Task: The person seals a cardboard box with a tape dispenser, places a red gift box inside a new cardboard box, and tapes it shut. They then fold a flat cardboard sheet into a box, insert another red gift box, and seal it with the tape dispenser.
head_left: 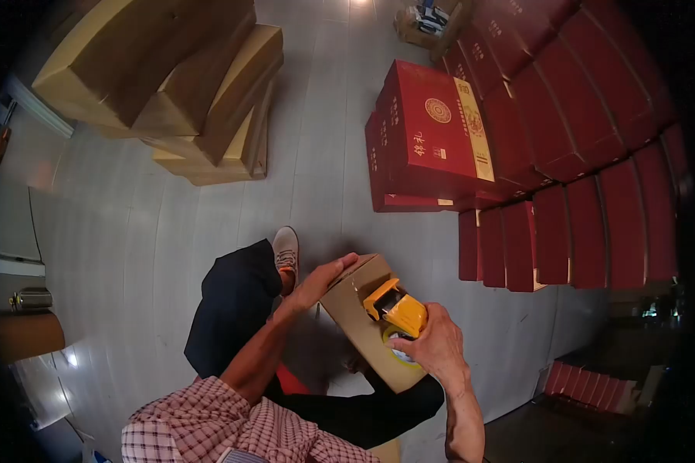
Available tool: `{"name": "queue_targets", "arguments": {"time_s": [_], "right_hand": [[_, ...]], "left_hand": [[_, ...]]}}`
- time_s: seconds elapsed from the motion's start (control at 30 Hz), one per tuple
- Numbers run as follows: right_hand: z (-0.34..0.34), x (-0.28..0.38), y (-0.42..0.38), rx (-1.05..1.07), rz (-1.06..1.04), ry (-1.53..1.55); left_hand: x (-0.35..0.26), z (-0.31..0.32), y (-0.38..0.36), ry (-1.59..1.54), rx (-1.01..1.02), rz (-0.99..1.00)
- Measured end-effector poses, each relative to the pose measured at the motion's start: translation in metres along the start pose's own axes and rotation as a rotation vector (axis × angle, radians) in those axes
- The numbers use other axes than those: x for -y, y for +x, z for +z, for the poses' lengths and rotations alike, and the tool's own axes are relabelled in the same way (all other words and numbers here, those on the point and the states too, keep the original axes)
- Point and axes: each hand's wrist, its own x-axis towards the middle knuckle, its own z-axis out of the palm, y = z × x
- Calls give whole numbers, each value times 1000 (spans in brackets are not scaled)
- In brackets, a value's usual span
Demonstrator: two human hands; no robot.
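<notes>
A brown cardboard box (355, 305) rests tilted across my lap, its long side facing up. My left hand (328, 279) grips its far left end, fingers lying over the edge. In my right hand (439, 339) is a yellow tape dispenser (404, 312), held over the box's upper face. A roll of tape with a yellow-green rim (400, 349) sits in the dispenser, partly covered by my fingers. The dispenser's head overlaps the box near its middle seam.
Red printed cartons (432, 116) are stacked high at the right. Large brown cartons (216, 116) stand piled at the upper left. A small open box with odds and ends (425, 21) lies at the far end of the grey floor (316, 154). My shoe (286, 248) is just beyond my left hand.
</notes>
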Motion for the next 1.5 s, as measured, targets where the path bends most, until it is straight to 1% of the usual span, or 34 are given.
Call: {"name": "queue_targets", "arguments": {"time_s": [0.07,0.1,0.17,0.2,0.3,0.33,0.47,0.57,0.6,0.67,0.77,0.83,0.93,1.03,1.1,1.13,1.17,1.27,1.3,1.37,1.4,1.5], "right_hand": [[1,0,-3,19,-27,24],[2,0,-8,4,-1,90],[6,-1,-13,-22,44,223],[10,-11,-13,-18,51,222],[25,-20,-24,31,-8,623],[32,-24,-22,86,-36,676],[30,-21,-21,293,111,925],[28,-20,-17,310,73,870],[23,-14,-20,274,61,856],[8,4,-28,206,39,835],[-19,24,-34,186,45,749],[-36,38,-36,215,62,711],[-58,47,-37,237,55,659],[-75,48,-48,240,59,648],[-85,52,-64,216,35,617],[-90,48,-74,201,27,608],[-90,35,-85,197,85,582],[-91,0,-128,137,134,626],[-89,-14,-141,123,82,591],[-85,-46,-161,139,130,559],[-83,-65,-173,156,143,682],[-79,-107,-219,103,236,745]], "left_hand": [[-14,12,-28,458,27,212],[-16,13,-33,461,61,208],[-2,10,-33,430,60,272],[4,8,-30,414,58,305],[3,5,-24,511,83,312],[6,1,-20,538,77,328],[13,0,-15,568,54,350],[3,3,-28,607,35,292],[-3,4,-29,630,28,268],[-4,4,-29,641,20,299],[5,2,-32,633,39,294],[7,0,-28,635,46,278],[-8,2,-32,786,13,272],[-3,-1,-28,782,19,357],[-9,0,-30,751,2,353],[-15,5,-33,738,0,347],[-21,7,-35,746,-9,355],[-26,6,-38,805,20,352],[-22,1,-38,766,27,333],[-19,8,-40,646,44,258],[-21,11,-41,580,25,206],[-26,16,-40,668,-3,217]]}}
